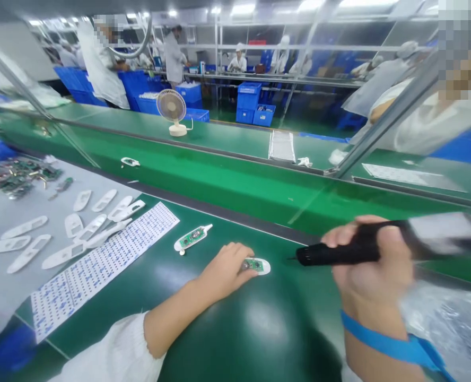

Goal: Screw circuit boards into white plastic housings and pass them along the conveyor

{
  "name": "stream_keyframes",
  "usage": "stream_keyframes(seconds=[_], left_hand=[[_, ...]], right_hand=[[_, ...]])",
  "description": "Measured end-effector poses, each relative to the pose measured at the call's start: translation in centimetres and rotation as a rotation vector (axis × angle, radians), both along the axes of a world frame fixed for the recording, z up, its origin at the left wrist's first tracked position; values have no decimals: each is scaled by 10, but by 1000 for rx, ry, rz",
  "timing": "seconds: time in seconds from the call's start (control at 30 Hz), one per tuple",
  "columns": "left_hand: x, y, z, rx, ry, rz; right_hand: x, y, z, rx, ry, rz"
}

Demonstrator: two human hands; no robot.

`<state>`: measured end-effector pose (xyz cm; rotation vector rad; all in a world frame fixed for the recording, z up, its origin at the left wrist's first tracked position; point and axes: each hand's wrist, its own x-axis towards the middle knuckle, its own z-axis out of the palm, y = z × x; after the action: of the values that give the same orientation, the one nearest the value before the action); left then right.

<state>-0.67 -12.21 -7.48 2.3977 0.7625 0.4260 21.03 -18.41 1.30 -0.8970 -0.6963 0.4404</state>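
The bench has a dark green, glossy top that catches a pale patch of light towards its near edge. Past its far edge, a dark border separates it from a bright green strip; beyond that lies a second green worktop, carrying a cream desk fan. Slanting metal posts rise beyond the bench's far left and far right corners, the right post the thicker-looking. Farther back, beyond the middle of the far edge, blue crates stand on a green floor, before a long table crossed by upright metal frames. Bright white ceiling lamps line the top; the distance is blurred.
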Motion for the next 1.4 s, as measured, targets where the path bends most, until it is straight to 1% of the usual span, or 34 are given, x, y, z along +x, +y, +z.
stream_keyframes(seconds=[0.03, 0.1, 0.2, 0.27, 0.3, 0.37, 0.4, 0.47, 0.53, 0.57, 0.63, 0.67, 0.7, 0.77, 0.83, 0.9, 0.93, 1.0, 1.1, 1.17, 1.23, 1.4], left_hand=[[7, 9, 2, 24, -15, 4], [31, 38, 7, 88, -56, 19], [84, 98, 15, 159, -76, 67], [122, 135, 17, 171, -36, 133], [137, 150, 16, 174, -25, 158], [159, 172, 13, 176, -7, 195], [164, 178, 12, 176, -3, 204], [168, 182, 9, 177, 3, 223], [165, 173, 9, 188, -2, 249], [162, 164, 9, 197, -14, 264], [155, 134, 10, 211, -91, 254], [151, 114, 10, 209, -149, 217], [147, 92, 9, 198, -221, 153], [138, 46, 4, 147, -307, -11], [133, 5, -2, 90, -309, -122], [131, -21, -6, 74, -252, -201], [131, -28, -7, 83, -215, -231], [133, -33, -7, 112, -159, -260], [134, -30, -6, 125, -134, -237], [134, -28, -5, 112, -132, -225], [133, -26, -5, 77, -139, -224], [133, -22, -6, -80, -173, -205]], right_hand=[[13, -2, -1, 9, -1, -60], [36, -8, -3, 5, -6, -123], [60, -20, -6, -17, -18, -106], [70, -28, -7, -17, -37, -75], [73, -31, -7, -13, -47, -63], [79, -37, -7, -8, -57, -50], [82, -40, -6, -12, -61, -48], [86, -44, -7, -34, -74, -45], [90, -47, -8, -65, -86, -17], [91, -48, -9, -77, -89, 5], [93, -48, -12, -93, -85, 40], [93, -48, -14, -100, -84, 45], [93, -47, -15, -108, -85, 40], [92, -45, -17, -123, -86, 22], [90, -44, -15, -114, -81, 31], [88, -45, -12, -67, -64, 63], [87, -45, -10, -39, -55, 87], [84, -46, -5, 7, -43, 141], [82, -47, -2, 38, -36, 208], [80, -46, -3, 49, -34, 226], [80, -45, -4, 57, -26, 223], [82, -46, -6, 47, -20, 202]])
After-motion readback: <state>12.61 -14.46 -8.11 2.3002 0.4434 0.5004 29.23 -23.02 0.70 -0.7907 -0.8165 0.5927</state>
